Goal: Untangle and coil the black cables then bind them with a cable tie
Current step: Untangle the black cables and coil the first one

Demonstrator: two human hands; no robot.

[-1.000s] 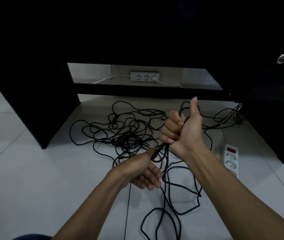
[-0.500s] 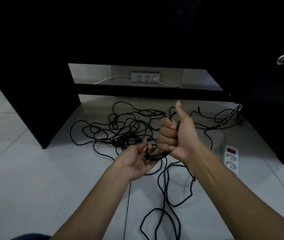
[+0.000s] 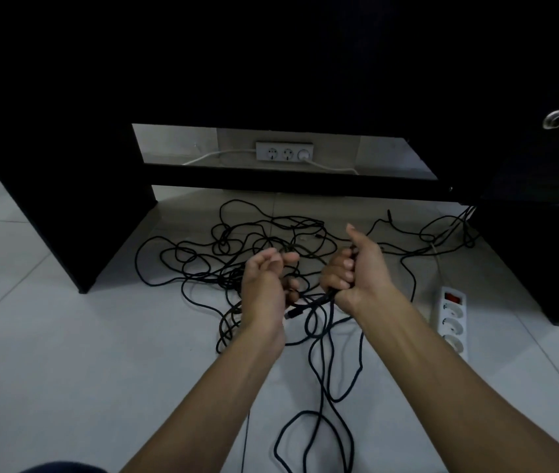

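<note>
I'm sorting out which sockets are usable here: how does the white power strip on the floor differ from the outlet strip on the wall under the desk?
The power strip lies on the floor tiles at the right; the wall outlet strip is mounted behind the desk. The power strip has a red switch at its far end; the wall outlet strip shows none. The power strip's sockets look empty; the wall outlet strip's rightmost holds a white plug. Both are white.
</note>
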